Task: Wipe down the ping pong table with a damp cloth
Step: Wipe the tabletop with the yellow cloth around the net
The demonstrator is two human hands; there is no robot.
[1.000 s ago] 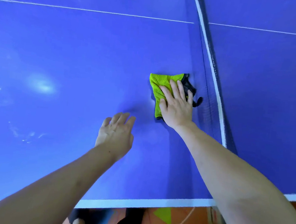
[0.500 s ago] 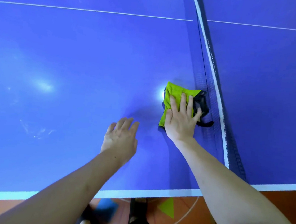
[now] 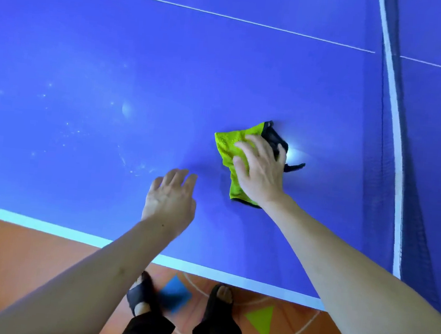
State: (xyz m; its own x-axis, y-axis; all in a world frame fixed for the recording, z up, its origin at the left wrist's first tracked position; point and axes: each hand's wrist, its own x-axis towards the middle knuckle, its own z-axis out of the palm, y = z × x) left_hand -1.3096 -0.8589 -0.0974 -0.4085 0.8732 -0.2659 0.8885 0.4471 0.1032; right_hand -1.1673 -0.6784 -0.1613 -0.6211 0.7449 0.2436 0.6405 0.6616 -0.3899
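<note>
Right hand point(image 3: 260, 170) flat, pressing green cloth point(image 3: 229, 149) on table point(image 3: 91, 46) | left hand point(image 3: 169, 199) open, empty

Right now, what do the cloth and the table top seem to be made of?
The cloth looks like soft microfibre, lime green with a dark edge; its nubby weave shows. The table top seems a hard painted board, semi-gloss: it reflects a light spot and shows smears.

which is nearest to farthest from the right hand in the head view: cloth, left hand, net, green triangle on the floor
From the right hand:
1. cloth, directly under the palm and fingers.
2. left hand, beside it on the table, lower left.
3. net, off to the right.
4. green triangle, down on the floor.
</note>
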